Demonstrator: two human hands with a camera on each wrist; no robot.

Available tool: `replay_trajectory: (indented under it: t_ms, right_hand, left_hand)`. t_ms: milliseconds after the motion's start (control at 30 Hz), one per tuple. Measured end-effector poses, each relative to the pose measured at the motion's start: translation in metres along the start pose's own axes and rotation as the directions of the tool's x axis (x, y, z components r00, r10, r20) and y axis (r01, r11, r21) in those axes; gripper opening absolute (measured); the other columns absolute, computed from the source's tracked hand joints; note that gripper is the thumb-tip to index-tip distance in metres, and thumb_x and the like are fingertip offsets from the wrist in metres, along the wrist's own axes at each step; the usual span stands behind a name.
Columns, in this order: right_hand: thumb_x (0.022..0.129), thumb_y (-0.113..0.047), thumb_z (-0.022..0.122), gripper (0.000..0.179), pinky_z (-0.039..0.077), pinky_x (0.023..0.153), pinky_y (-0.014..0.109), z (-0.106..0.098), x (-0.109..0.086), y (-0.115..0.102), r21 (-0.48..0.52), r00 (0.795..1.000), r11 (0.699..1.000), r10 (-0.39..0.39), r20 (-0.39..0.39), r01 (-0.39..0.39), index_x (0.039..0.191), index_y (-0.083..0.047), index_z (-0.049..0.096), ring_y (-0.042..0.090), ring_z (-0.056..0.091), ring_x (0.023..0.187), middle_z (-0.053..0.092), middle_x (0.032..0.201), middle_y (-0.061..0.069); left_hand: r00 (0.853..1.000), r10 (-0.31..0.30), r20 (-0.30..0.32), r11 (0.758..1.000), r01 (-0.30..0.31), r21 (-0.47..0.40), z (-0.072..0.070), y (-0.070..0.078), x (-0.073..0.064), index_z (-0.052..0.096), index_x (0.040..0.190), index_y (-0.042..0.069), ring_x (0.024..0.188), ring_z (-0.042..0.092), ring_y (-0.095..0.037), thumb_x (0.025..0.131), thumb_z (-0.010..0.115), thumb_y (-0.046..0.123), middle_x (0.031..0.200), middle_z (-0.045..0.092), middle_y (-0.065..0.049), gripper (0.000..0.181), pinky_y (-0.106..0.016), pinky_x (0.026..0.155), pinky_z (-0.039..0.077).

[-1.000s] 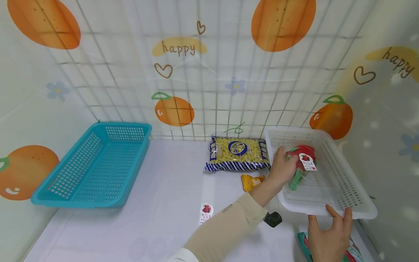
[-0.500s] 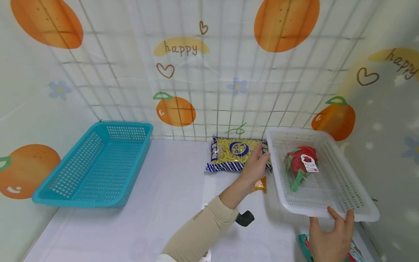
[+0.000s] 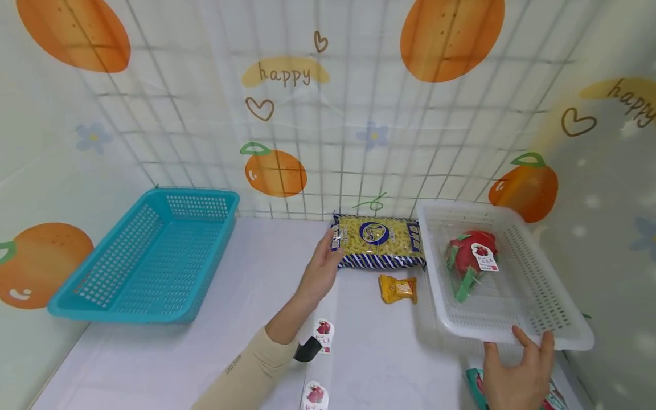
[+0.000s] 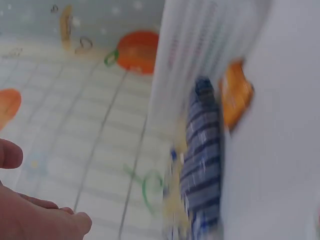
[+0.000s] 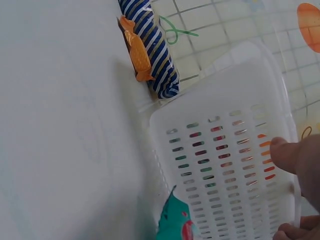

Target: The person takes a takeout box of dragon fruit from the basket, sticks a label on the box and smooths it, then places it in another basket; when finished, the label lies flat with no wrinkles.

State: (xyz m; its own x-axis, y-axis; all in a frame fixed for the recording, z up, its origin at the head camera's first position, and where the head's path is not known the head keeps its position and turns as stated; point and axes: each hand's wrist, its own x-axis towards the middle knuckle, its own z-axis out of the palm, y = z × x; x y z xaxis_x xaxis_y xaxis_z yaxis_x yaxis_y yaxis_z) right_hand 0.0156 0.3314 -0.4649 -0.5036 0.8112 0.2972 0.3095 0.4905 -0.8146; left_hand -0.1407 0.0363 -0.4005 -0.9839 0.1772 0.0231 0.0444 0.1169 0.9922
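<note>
My left hand [image 3: 319, 273] is at the left end of a pasta bag [image 3: 379, 239], overlapping its corner in the head view. Its fingers are extended and hold nothing; the left wrist view shows a gap between fingers and bag. With my right hand [image 3: 517, 370] I pinch the front rim of a white plastic basket [image 3: 574, 313], thumb and fingers on either side. Inside that basket lies a red dragon fruit [image 3: 474, 245] with green tips and a white label. A small orange-yellow snack packet [image 3: 398, 289] lies in front of the pasta bag.
A teal basket [image 3: 197, 285] stands at the left against the curtain. Dragon fruit stickers [image 3: 323, 336] mark the middle of the white table [image 3: 256, 273]. Partly hidden by my right hand is a teal-and-red packet [image 3: 475, 387]. A printed curtain over a wire grid closes the back.
My left hand has let go of the dragon fruit, come out of the white basket and moved left past the pasta bag to its left end. The right hand keeps its hold on the rim.
</note>
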Motion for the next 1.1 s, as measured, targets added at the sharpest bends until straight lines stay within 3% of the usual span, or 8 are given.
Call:
replay_trajectory:
  t_ms: [100,233,400,567,767,933,1100]
  right_hand:
    - [0.086,-0.009,0.077,0.046,0.027,0.119,0.068,0.000,0.000,-0.001,0.006,1.000,1.000,-0.001,-0.005,0.001,0.128,0.003,0.062,0.049,0.031,0.150,0.029,0.166,0.021]
    - [0.086,-0.010,0.077,0.045,0.028,0.119,0.068,-0.003,0.001,-0.001,0.006,1.000,1.000,-0.007,-0.004,0.007,0.127,0.003,0.063,0.049,0.032,0.150,0.030,0.166,0.021]
    - [0.085,-0.011,0.077,0.044,0.029,0.117,0.069,-0.007,0.006,0.003,-0.008,0.999,0.999,-0.042,-0.027,0.042,0.125,0.004,0.063,0.050,0.034,0.148,0.033,0.164,0.023]
    - [0.086,-0.012,0.076,0.044,0.028,0.119,0.068,-0.008,0.011,0.008,-0.009,0.999,0.999,-0.036,-0.030,0.036,0.125,0.004,0.062,0.050,0.033,0.149,0.031,0.165,0.022]
    - [0.086,-0.011,0.075,0.044,0.029,0.119,0.066,-0.011,0.012,0.010,-0.016,0.999,0.999,-0.035,-0.030,0.034,0.125,0.003,0.062,0.048,0.032,0.149,0.031,0.165,0.021]
    - [0.088,-0.011,0.070,0.045,0.025,0.123,0.063,-0.017,0.013,0.009,-0.033,1.000,0.999,-0.020,0.016,0.021,0.128,0.004,0.059,0.046,0.026,0.153,0.025,0.167,0.022]
    - [0.090,-0.013,0.061,0.054,0.021,0.122,0.068,-0.027,0.011,0.007,-0.138,0.990,0.990,0.009,0.138,0.011,0.139,0.004,0.050,0.051,0.020,0.153,0.014,0.169,0.025]
  left_hand:
    - [0.999,-0.002,-0.041,0.996,0.006,0.091,-0.027,-0.007,-0.011,0.021,0.164,0.012,0.157,0.021,-0.037,0.108,0.046,0.023,0.171,0.017,-0.012,0.063,-0.047,0.128,0.021]
    - [0.997,0.004,-0.081,0.969,0.016,0.248,-0.059,-0.014,-0.026,0.016,0.165,0.012,0.159,0.015,-0.035,0.108,0.045,0.025,0.172,0.013,-0.011,0.065,-0.054,0.127,0.019]
    - [0.995,0.031,-0.095,0.934,0.005,0.358,-0.082,-0.015,-0.035,0.011,0.165,0.014,0.160,0.008,-0.033,0.109,0.045,0.028,0.173,0.010,-0.010,0.068,-0.061,0.127,0.013]
    - [0.998,0.045,-0.037,0.892,-0.023,0.452,-0.086,-0.016,-0.035,0.004,0.166,0.013,0.161,0.005,-0.033,0.109,0.046,0.032,0.174,0.003,-0.010,0.073,-0.060,0.127,0.012]
    - [0.998,0.070,-0.010,0.838,-0.053,0.542,-0.083,-0.018,-0.037,0.002,0.165,0.012,0.161,0.002,-0.034,0.108,0.048,0.034,0.174,-0.001,-0.009,0.077,-0.061,0.125,0.014]
    - [0.994,0.113,-0.007,0.762,-0.082,0.642,-0.080,-0.019,-0.037,0.005,0.165,0.008,0.161,0.000,-0.035,0.107,0.050,0.034,0.174,0.000,-0.010,0.078,-0.062,0.125,0.014]
    - [0.989,0.146,-0.007,0.691,-0.097,0.716,-0.080,-0.015,-0.040,0.008,0.164,0.003,0.160,-0.003,-0.037,0.105,0.053,0.034,0.173,0.001,-0.014,0.080,-0.066,0.126,0.005]
